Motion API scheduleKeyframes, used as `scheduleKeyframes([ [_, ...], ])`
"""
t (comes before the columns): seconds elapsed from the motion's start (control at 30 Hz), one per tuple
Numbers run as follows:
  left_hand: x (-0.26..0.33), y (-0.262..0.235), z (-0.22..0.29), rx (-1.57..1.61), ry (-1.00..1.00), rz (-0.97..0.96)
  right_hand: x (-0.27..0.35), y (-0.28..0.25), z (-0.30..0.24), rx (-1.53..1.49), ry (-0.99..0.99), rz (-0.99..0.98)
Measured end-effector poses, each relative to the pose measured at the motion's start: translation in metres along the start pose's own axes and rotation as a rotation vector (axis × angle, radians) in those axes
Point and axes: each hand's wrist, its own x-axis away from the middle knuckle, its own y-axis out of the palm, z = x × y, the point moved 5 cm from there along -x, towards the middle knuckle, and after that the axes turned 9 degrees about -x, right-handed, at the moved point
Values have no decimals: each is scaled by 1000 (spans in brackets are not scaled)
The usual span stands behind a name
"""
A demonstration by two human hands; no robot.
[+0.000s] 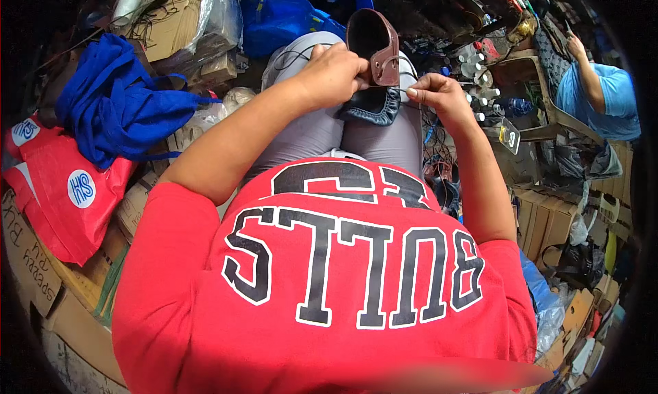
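A leather shoe (386,64) lies across my lap between my knees, its brown collar part pointing away from me and its black gathered toe (373,107) nearest me. My left hand (330,70) is closed on the shoe's left side, by the seam where brown meets black. To the right of the shoe, my right hand (442,96) pinches a thin dark cord (407,70) that loops up from the brown leather. Whether a needle is on the cord's end I cannot tell. More dark cord shows by my left knee.
At left, a blue cloth bag (113,99) lies over a red bag (72,188). A blue plastic bag (288,17) is beyond my knees. Several small bottles (473,68) stand on the right, with cardboard boxes (545,223) nearer. Another person (600,99) in blue sits far right.
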Motion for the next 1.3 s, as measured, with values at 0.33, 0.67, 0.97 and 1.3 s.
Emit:
scheduleKeyframes([
  [0.33,-11,10,12,290,-43,18,40,5,-2,136,-106,74],
  [0.67,-31,10,43,1,224,36,7,-71,-4,815,-265,484],
  [0.97,-23,12,22,-10,179,-13,32,48,-66,1441,-503,-40],
  [1.3,-10,8,16,-9,185,85,47,28,-83,1341,-674,235],
])
